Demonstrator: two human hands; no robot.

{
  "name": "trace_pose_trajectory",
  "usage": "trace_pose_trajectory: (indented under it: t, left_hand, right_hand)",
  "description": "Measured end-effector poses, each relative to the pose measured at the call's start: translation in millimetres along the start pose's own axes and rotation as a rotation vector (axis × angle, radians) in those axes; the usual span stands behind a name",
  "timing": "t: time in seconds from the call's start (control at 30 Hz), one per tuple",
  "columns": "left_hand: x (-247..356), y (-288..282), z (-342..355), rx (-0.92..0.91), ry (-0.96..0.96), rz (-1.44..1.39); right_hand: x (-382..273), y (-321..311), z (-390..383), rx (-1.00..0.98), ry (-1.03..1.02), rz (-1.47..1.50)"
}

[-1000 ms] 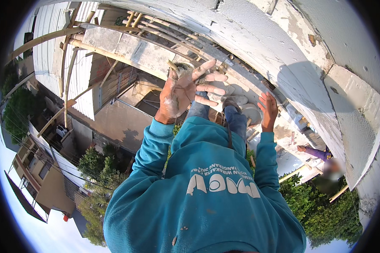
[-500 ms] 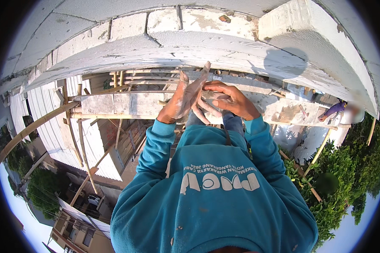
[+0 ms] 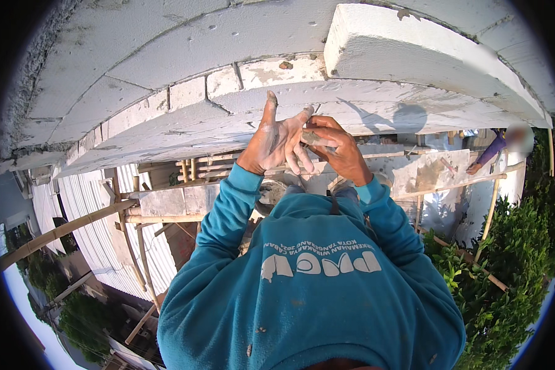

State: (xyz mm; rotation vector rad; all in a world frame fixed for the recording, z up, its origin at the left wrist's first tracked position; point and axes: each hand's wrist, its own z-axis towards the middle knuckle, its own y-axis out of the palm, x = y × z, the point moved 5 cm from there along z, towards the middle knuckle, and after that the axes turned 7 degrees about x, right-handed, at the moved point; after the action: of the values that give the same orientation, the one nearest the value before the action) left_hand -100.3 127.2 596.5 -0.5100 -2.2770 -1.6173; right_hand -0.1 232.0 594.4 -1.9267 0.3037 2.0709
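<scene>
My left hand (image 3: 279,143) is raised with the palm showing, its thumb up and fingers spread. Whitish dust coats the palm, and nothing lies in it. Against its fingers, my right hand (image 3: 339,148) is closed, thumb and curled fingers gripping around one finger of the left hand. Grey smears mark the right thumb. Both hands are in front of a wall of white blocks (image 3: 185,92), apart from it. A round bucket (image 3: 271,194) with pale residue shows partly below my left wrist, by my legs.
A block (image 3: 388,55) juts from the wall at upper right. Bamboo poles (image 3: 68,233) and planks (image 3: 160,202) form a scaffold. Another person's purple sleeve (image 3: 492,148) and hand are at far right. Corrugated roofing (image 3: 92,209) lies left below, leafy branches (image 3: 505,246) right.
The view has shifted, showing more of the wall above and the bucket below. My left hand has turned its palm more into view. My right hand stays at the left fingers.
</scene>
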Motion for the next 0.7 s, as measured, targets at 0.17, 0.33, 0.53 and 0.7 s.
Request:
trace_pose_trajectory:
  t: [0.17, 0.33, 0.53, 0.7]
  left_hand:
    - [-5, 1, 16, 0.023, -0.067, -0.193]
    - [-8, 7, 22, -0.027, -0.133, -0.264]
    - [-9, 8, 25, 0.173, -0.136, -0.186]
    - [4, 16, 22, 0.158, -0.078, -0.119]
  right_hand:
    - [-10, -7, -7, 0.175, -0.100, -0.128]
    - [-10, -13, -17, 0.260, -0.141, -0.169]
    - [-10, -16, -21, 0.228, -0.146, -0.045]
    - [-14, -30, -13, 0.096, -0.092, -0.054]
